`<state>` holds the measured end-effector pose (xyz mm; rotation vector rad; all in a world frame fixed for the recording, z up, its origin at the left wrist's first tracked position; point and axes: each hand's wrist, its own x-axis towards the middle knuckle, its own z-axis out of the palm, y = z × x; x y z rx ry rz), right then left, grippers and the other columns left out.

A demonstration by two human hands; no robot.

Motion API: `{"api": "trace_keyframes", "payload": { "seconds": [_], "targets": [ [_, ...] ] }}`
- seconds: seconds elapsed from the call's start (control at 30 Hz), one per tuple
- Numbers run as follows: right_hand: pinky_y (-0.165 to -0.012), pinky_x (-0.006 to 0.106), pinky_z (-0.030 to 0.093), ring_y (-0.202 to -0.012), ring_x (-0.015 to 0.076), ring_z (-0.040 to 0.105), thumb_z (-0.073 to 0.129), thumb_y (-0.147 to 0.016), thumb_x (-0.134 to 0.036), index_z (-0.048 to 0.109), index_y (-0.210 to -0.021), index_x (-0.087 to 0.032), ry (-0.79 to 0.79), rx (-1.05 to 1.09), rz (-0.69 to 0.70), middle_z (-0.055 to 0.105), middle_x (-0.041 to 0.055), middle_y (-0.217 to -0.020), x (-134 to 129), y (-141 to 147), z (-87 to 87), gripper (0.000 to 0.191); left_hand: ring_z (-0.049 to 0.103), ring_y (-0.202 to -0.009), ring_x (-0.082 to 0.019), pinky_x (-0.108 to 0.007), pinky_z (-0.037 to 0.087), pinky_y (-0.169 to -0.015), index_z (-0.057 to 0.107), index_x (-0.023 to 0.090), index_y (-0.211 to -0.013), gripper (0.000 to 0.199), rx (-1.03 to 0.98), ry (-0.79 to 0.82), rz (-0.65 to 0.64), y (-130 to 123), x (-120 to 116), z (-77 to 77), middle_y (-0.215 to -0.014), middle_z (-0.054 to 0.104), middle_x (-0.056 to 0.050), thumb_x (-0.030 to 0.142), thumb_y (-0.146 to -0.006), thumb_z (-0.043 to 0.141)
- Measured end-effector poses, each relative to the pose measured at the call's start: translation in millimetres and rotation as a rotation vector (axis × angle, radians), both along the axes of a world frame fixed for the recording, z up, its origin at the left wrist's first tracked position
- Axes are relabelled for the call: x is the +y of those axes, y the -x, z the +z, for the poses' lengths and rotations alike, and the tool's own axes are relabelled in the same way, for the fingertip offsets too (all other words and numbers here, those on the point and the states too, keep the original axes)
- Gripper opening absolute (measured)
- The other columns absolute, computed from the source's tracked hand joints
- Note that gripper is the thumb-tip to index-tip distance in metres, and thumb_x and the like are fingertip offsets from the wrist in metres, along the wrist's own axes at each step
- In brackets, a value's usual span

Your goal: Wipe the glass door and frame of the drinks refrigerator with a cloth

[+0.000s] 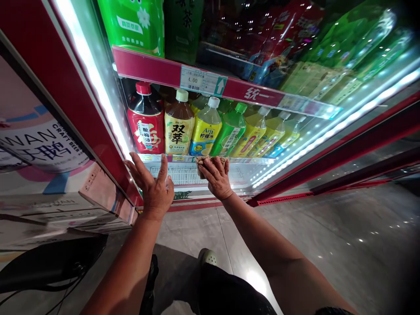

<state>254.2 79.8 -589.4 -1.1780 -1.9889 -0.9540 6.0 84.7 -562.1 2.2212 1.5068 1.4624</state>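
My left hand (155,192) is raised in front of a lit drinks cooler, its fingers spread and nothing held. It is close to the cooler's glass front; whether it touches I cannot tell. My right hand (218,176) lies over a crumpled brownish cloth (200,167), at the height of the lower shelf edge (183,158). Its fingers cover most of the cloth. Behind the hands stand a red-labelled bottle (146,127), a cream-labelled bottle (178,129), a yellow and blue bottle (206,131) and a green bottle (232,133).
A red shelf strip (147,70) with a price tag (198,80) crosses above the bottles. Printed drink cartons (65,192) are stacked at left, near a black padded object (49,264). Grey floor tiles (295,227) lie below, with my shoe (209,257) on them.
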Motion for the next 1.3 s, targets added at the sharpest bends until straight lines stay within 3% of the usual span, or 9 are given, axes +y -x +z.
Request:
{"api": "trace_keyframes", "payload": {
  "seconds": [0.13,0.27,0.43,0.53,0.67,0.77,0.9,1.1,1.3],
  "targets": [
    [-0.135,0.055,0.008,-0.162,0.0186,0.022,0.041,-0.101,-0.016,0.052,-0.150,-0.040,0.092,0.014,-0.025,0.059,-0.0054,-0.154,-0.5,-16.8,4.3,0.056,-0.001,-0.159,-0.050,-0.084,0.012,-0.120,0.022,0.049,-0.161,0.099,0.046,-0.008,0.022,-2.8,-0.5,-2.6,-0.172,-0.024,0.008,0.004,-0.083,0.062],
    [-0.134,0.059,0.010,-0.162,0.0208,0.019,0.042,-0.101,-0.017,0.052,-0.150,-0.040,0.049,0.151,-0.045,0.058,-0.0041,-0.155,2.9,-23.6,3.0,0.055,-0.020,-0.156,-0.049,-0.083,0.004,-0.122,0.013,0.050,-0.161,0.108,0.103,-0.068,0.051,-4.6,-1.4,-2.8,-0.162,-0.041,0.014,0.002,-0.080,0.065],
    [-0.135,0.056,0.008,-0.163,0.0189,0.018,0.043,-0.100,-0.016,0.058,-0.145,-0.036,0.035,0.071,-0.020,0.063,-0.0018,-0.150,-2.5,-25.9,-12.1,0.053,-0.026,-0.154,-0.047,-0.079,0.005,-0.124,0.011,0.051,-0.161,0.109,0.127,-0.095,0.044,-4.9,-0.9,-1.1,-0.162,-0.041,0.015,0.004,-0.080,0.065],
    [-0.135,0.054,0.008,-0.162,0.0176,0.019,0.042,-0.100,-0.016,0.056,-0.146,-0.039,0.044,0.005,-0.029,0.061,-0.0043,-0.152,-4.5,-37.8,-3.9,0.054,-0.026,-0.155,-0.047,-0.079,0.006,-0.124,0.009,0.053,-0.161,0.110,0.124,-0.101,0.048,-7.3,-2.4,0.4,-0.163,-0.041,0.016,0.002,-0.080,0.064],
    [-0.133,0.058,0.012,-0.163,0.0198,0.018,0.043,-0.100,-0.015,0.052,-0.149,-0.037,-0.050,0.146,-0.116,0.054,-0.0020,-0.159,-2.4,-47.7,5.6,0.054,-0.023,-0.155,-0.049,-0.081,0.005,-0.123,0.007,0.054,-0.161,0.112,0.112,-0.083,0.020,-11.6,-4.7,0.2,-0.162,-0.042,0.015,0.000,-0.080,0.063],
    [-0.133,0.057,0.015,-0.163,0.0208,0.016,0.045,-0.100,-0.014,0.055,-0.147,-0.032,-0.110,0.181,-0.114,0.053,0.0026,-0.160,-5.4,-44.9,-7.4,0.051,-0.026,-0.154,-0.050,-0.082,0.004,-0.122,0.009,0.053,-0.161,0.110,0.100,-0.058,0.020,-14.1,-5.1,-1.2,-0.163,-0.043,0.012,0.000,-0.080,0.062],
    [-0.134,0.056,0.013,-0.163,0.0189,0.014,0.043,-0.099,-0.013,0.064,-0.137,-0.033,0.015,0.066,-0.129,0.061,0.0013,-0.152,-12.3,-49.0,-22.5,0.048,-0.030,-0.152,-0.050,-0.082,0.002,-0.122,0.010,0.052,-0.161,0.110,0.098,-0.059,0.022,-15.4,-4.2,-3.0,-0.163,-0.043,0.013,0.000,-0.080,0.062],
    [-0.132,0.059,0.018,-0.164,0.0202,0.014,0.042,-0.102,-0.017,0.060,-0.142,-0.033,-0.107,0.241,-0.253,0.053,0.0026,-0.159,-4.7,-61.8,-9.4,0.046,-0.027,-0.154,-0.048,-0.079,0.000,-0.123,0.013,0.052,-0.161,0.109,0.092,-0.059,0.017,-15.3,-3.5,-5.5,-0.163,-0.042,0.014,0.000,-0.079,0.061],
    [-0.133,0.057,0.015,-0.163,0.0195,0.013,0.045,-0.100,-0.014,0.059,-0.142,-0.032,-0.055,0.182,-0.184,0.048,0.0036,-0.163,-12.5,-61.8,-36.8,0.048,-0.027,-0.155,-0.045,-0.078,-0.001,-0.123,0.012,0.049,-0.162,0.110,0.116,-0.102,0.030,-15.5,-0.1,-7.3,-0.164,-0.042,0.011,0.000,-0.078,0.063]
  ]
}}
